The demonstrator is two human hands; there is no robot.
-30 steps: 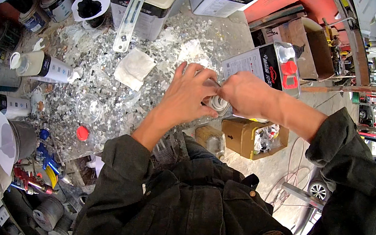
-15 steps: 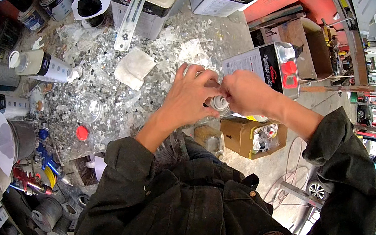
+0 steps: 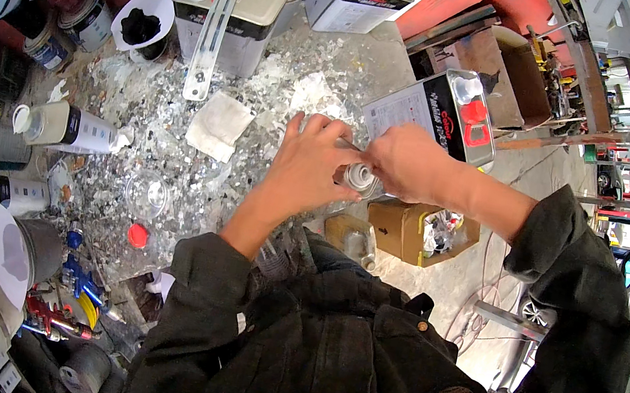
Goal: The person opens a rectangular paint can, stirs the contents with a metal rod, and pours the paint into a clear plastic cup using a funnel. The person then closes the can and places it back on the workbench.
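Near the bench's right edge, my left hand curls its fingers around a small round cup with pale grey rings showing inside. My right hand is closed in a fist right at the cup's rim. What it grips is mostly hidden by its own fingers; a thin dark edge shows between the two hands. Just beyond the right hand lies a metal can with a red cap. A folded white cloth is on the bench, left of my left hand.
Dried paint flecks cover the bench. A clear lid and a red cap lie on it. Cans and a perforated metal strip stand at the back. Spray guns hang at left. An open cardboard box sits lower right.
Both hands stay together at the cup, with the right fist shifted slightly against it. The whole view has tilted and moved a little.
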